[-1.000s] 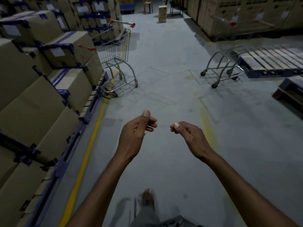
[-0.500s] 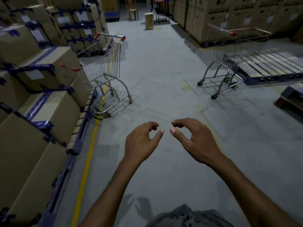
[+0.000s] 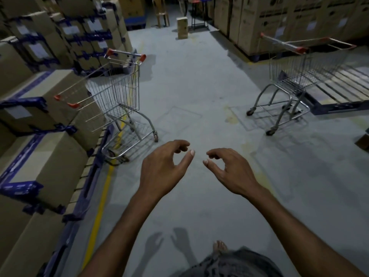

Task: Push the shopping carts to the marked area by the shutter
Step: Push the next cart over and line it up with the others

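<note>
Carts number two, both standing well ahead of the hands and touched by neither. Left cart (image 3: 121, 96) stands on its wheels beside the boxes (image 3: 52, 156) stacked along the left, with its frame over the yellow line (image 3: 100, 198). Through its wire basket only the floor and the cartons behind it show. Right cart (image 3: 295, 76) stands across the aisle, its rear against a slatted pallet (image 3: 339, 92); its basket likewise shows only the mesh and the slats beyond. Each cart has red caps at the ends of its handle.

Both hands are held out over the grey floor (image 3: 199, 86), close together but apart. Left hand (image 3: 161, 172) has its fingers loosely curled, with a gap between thumb and forefinger, and grasps nothing. Right hand (image 3: 229, 172) mirrors it, loose and holding nothing.

Stacked cartons line both sides, too many to count; the tall ones (image 3: 279, 23) on the right are printed. One small box (image 3: 182, 27) stands alone at the far end, with one chair (image 3: 160, 12) near it. One bare foot (image 3: 219, 245) shows at the bottom.
</note>
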Demonstrator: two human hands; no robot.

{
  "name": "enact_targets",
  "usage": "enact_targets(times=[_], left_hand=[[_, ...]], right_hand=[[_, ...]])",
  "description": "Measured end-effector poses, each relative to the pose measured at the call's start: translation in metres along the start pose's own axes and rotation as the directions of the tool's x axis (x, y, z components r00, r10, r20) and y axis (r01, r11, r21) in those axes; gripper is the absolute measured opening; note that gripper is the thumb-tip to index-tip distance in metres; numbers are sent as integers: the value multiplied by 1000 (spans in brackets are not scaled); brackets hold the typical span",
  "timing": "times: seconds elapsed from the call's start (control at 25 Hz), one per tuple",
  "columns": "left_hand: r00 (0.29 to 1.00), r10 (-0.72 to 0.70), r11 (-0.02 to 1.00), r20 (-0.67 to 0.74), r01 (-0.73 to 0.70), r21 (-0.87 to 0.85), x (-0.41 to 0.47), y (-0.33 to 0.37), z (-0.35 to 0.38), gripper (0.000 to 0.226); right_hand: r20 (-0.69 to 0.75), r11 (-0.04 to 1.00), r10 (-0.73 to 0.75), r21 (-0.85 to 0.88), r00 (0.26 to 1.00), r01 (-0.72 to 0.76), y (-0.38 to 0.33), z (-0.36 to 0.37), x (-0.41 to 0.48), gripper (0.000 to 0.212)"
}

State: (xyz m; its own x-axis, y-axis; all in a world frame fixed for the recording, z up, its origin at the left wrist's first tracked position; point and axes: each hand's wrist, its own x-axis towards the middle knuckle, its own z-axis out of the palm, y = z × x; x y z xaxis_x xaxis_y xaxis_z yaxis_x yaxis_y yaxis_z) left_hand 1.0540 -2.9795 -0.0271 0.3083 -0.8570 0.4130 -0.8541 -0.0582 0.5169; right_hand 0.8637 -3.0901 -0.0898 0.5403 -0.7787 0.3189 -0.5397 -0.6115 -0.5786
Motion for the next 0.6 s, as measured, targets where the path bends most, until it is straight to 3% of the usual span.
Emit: enact_targets(times=[0.28, 0.44, 0.6], left_hand=[[988, -14, 986, -156, 40, 160, 132, -44, 38, 34], [993, -52, 952, -103, 81, 295, 179, -100, 59, 48], [992, -113, 945, -61, 127, 302, 242, -167, 77, 55]], right_hand=[[68, 977, -189, -85, 980, 194, 40, 16, 164, 43], [-26, 899, -393, -220, 919, 378, 37, 31, 234, 44], [-16, 875, -457, -185, 889, 447, 33, 72, 319, 46]])
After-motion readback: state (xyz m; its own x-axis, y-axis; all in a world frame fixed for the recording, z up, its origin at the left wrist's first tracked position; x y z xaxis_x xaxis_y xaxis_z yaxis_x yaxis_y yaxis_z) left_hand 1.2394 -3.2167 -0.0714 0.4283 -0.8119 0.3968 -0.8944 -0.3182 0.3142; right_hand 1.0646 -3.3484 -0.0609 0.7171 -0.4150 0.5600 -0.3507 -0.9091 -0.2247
